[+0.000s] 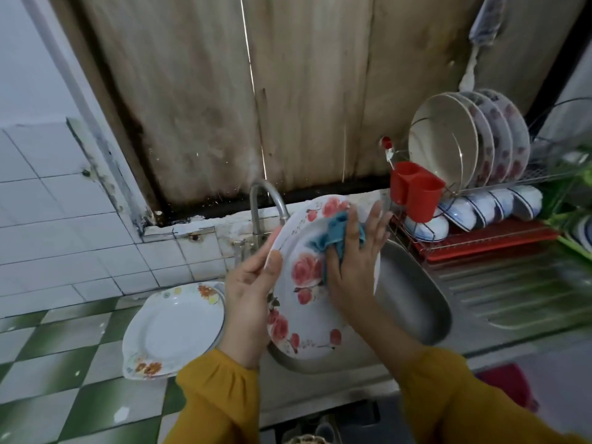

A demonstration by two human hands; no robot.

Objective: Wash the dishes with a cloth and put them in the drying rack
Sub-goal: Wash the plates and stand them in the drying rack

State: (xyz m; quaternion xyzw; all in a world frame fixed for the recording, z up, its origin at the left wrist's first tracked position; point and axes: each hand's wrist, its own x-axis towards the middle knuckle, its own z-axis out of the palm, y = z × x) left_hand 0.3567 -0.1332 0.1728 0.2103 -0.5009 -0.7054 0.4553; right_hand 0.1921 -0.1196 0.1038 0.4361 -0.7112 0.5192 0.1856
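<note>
now right hand and cloth on plate

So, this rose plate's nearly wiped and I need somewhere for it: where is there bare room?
Free: the ribbed drainboard right of the sink, in front of the drying rack, and the checked counter in front of the oval platter. Crowded: the rack's top tier holds upright plates side by side, its lower tier a row of bowls.

faucet close behind plate, sink basin open, rack crowded
</note>
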